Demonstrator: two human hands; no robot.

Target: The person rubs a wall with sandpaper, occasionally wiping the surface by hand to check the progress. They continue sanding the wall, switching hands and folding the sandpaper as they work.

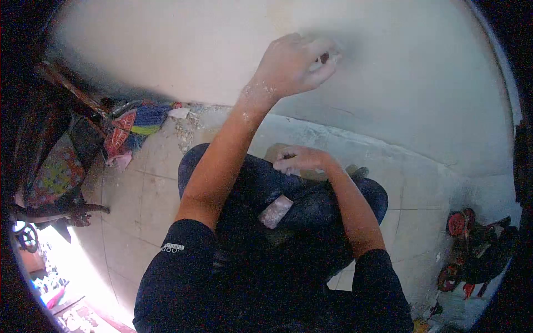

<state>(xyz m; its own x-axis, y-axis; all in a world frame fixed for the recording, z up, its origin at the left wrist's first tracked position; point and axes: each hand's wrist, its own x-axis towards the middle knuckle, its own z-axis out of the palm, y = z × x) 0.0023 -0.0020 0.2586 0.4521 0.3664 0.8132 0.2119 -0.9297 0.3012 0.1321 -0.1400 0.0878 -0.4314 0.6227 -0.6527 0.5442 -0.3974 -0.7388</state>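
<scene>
My left hand (300, 64) is raised against the pale wall (222, 44), its fingers curled. A small dark reddish bit shows between the fingers, but I cannot make out what it belongs to. White dust coats the fingers and wrist. Lower down, my right hand (300, 159) is held over my lap with its dusty fingers bent together. Whatever they may hold is hidden. A dusty, pinkish rectangular piece (276, 212) lies on my dark trousers (316, 211) between my legs.
I sit on a tiled floor (133, 202) close to the wall's dusty base. Cloths and a patterned bag (58, 166) are piled at the left. At the right stands a dark wheeled object with red wheels (457, 223). Bright light enters at lower left.
</scene>
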